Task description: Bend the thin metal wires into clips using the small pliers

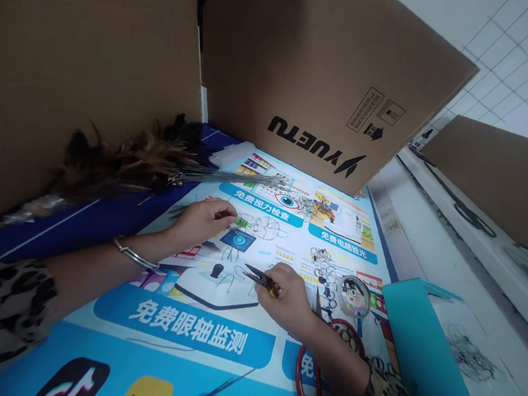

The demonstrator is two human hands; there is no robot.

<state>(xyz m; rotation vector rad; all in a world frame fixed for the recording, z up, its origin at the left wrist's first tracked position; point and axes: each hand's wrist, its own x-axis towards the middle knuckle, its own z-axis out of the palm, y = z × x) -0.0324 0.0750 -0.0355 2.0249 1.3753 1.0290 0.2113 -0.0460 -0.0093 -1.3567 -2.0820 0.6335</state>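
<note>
My left hand (206, 219) is held above the printed sheet (176, 353), thumb and fingertips pinched together; what is between them is too small to name. My right hand (285, 298) grips small pliers (262, 279) whose jaws point left and stand slightly apart. Thin bent wire pieces (264, 227) lie on the sheet just right of my left hand. More curled wires (321, 258) lie above and to the right of my right hand. Red-handled scissors (307, 387) lie partly under my right forearm.
Brown feathers (129, 155) and a bundle of straight wires (233, 177) lie at the back left. Large cardboard boxes (313, 60) wall off the back. A teal box (430, 354) with tangled wire (469, 354) stands at the right. A round tin (355, 292) lies near the scissors.
</note>
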